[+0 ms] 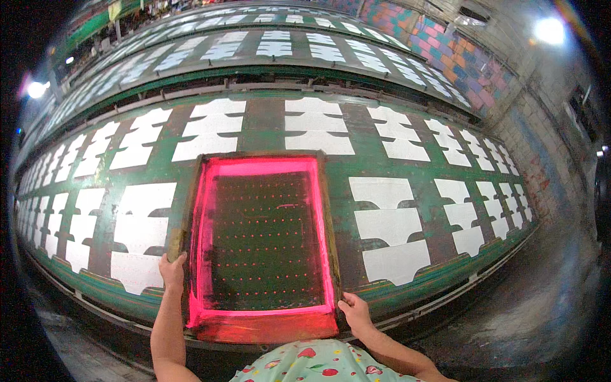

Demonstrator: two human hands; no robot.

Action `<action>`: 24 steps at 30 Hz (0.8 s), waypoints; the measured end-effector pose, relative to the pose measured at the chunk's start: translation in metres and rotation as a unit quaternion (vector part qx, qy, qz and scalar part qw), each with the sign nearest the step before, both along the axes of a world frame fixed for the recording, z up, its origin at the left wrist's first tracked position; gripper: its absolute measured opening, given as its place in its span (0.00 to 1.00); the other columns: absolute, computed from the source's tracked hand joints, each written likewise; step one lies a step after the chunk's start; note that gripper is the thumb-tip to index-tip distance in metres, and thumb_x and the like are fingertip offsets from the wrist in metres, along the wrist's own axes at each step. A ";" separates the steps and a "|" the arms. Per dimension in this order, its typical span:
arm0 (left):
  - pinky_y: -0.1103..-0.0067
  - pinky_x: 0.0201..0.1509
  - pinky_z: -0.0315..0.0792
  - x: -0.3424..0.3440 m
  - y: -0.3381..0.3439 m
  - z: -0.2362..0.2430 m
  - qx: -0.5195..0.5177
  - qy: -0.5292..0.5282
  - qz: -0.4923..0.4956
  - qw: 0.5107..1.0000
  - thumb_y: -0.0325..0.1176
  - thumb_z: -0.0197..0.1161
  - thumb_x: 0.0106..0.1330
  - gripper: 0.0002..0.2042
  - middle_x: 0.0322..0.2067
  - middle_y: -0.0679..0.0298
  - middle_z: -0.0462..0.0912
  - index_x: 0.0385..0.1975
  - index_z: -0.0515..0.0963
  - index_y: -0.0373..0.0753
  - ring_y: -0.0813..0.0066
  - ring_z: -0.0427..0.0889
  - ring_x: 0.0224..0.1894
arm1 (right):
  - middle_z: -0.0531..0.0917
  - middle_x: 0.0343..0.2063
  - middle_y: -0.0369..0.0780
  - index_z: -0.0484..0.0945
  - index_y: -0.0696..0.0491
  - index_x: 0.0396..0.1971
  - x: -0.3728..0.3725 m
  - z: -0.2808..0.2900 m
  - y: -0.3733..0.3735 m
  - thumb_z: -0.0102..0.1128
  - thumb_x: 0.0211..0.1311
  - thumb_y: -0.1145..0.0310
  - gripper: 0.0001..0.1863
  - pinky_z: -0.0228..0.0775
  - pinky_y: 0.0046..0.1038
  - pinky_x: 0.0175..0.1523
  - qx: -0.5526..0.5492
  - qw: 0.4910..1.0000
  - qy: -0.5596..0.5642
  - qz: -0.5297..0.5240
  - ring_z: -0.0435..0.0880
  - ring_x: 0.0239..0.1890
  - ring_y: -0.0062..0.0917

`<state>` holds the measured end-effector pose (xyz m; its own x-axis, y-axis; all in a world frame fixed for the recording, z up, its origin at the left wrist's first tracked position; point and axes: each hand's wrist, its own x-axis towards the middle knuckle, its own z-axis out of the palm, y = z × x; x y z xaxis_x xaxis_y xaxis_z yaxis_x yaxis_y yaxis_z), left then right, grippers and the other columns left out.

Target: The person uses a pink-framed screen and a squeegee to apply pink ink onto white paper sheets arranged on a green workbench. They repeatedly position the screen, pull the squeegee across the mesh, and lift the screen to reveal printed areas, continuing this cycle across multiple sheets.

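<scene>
A screen printing frame (267, 248) is in front of me, its dark mesh dotted with rows of small pink spots and bordered by bright pink ink. My left hand (172, 270) is closed around its left side. Lower down, my right hand (355, 312) grips the right side near the bottom corner. The near end of the frame reaches the front edge of the green printing table (267, 141). Whether it rests flat or is slightly raised, I cannot tell. White cut fabric pieces (141, 216) lie left of the frame, and more white pieces (389, 226) lie to its right.
Behind the frame runs a second row of white pieces (316, 124). Farther back stand more long tables (273, 48) covered with similar pieces. A wall painted in coloured blocks (458, 60) rises at the far right, beside a grey floor (509, 280).
</scene>
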<state>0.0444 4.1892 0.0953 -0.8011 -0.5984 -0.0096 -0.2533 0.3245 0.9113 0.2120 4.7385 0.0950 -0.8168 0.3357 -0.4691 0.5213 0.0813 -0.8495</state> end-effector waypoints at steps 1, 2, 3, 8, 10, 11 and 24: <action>0.68 0.50 0.77 0.001 -0.003 -0.003 -0.006 0.002 0.000 1.000 0.33 0.80 0.62 0.15 0.38 0.59 0.89 0.43 0.86 0.31 0.67 0.85 0.40 | 0.89 0.51 0.42 0.79 0.64 0.69 -0.001 0.000 -0.002 0.71 0.74 0.67 0.28 0.78 0.31 0.58 0.005 1.000 0.002 0.004 0.86 0.50 0.26; 0.66 0.52 0.77 0.002 -0.006 -0.007 0.069 0.015 -0.031 0.997 0.35 0.81 0.61 0.18 0.41 0.56 0.87 0.45 0.86 0.30 0.63 0.84 0.42 | 0.88 0.52 0.42 0.79 0.64 0.69 -0.002 0.000 -0.004 0.71 0.74 0.67 0.28 0.78 0.31 0.59 0.002 1.000 -0.004 -0.001 0.85 0.52 0.26; 0.65 0.52 0.77 0.002 -0.009 -0.011 0.051 0.002 -0.023 0.998 0.35 0.81 0.61 0.18 0.41 0.56 0.87 0.45 0.86 0.30 0.62 0.84 0.43 | 0.88 0.54 0.42 0.79 0.64 0.69 -0.002 0.001 -0.005 0.70 0.75 0.67 0.28 0.77 0.31 0.60 -0.005 1.000 -0.018 -0.011 0.85 0.53 0.27; 0.65 0.53 0.77 -0.003 -0.021 -0.025 0.055 -0.007 -0.006 0.998 0.35 0.82 0.61 0.18 0.43 0.58 0.86 0.45 0.86 0.31 0.62 0.83 0.44 | 0.88 0.58 0.44 0.80 0.64 0.68 0.000 0.019 -0.006 0.69 0.76 0.65 0.28 0.77 0.32 0.62 0.023 1.000 -0.002 -0.006 0.86 0.57 0.28; 0.66 0.51 0.77 -0.004 -0.022 -0.024 0.108 0.002 -0.003 0.994 0.34 0.82 0.62 0.17 0.42 0.60 0.86 0.45 0.86 0.32 0.64 0.83 0.43 | 0.88 0.58 0.45 0.80 0.64 0.68 0.002 0.030 -0.003 0.69 0.76 0.65 0.27 0.78 0.32 0.63 0.013 0.999 0.033 0.002 0.86 0.57 0.28; 0.67 0.50 0.77 -0.004 -0.023 -0.020 0.138 0.004 -0.004 0.990 0.34 0.81 0.63 0.16 0.41 0.62 0.87 0.46 0.86 0.33 0.67 0.83 0.42 | 0.89 0.57 0.46 0.81 0.64 0.67 0.004 0.035 -0.002 0.69 0.76 0.65 0.26 0.78 0.32 0.63 0.005 0.998 0.056 0.006 0.87 0.56 0.28; 0.72 0.49 0.81 -0.015 0.173 0.035 0.207 0.058 -0.030 0.976 0.27 0.78 0.67 0.14 0.44 0.64 0.91 0.50 0.86 0.33 0.72 0.88 0.41 | 0.91 0.50 0.47 0.83 0.63 0.65 -0.019 0.039 0.165 0.71 0.72 0.67 0.25 0.82 0.31 0.56 0.071 0.981 0.180 -0.016 0.89 0.50 0.27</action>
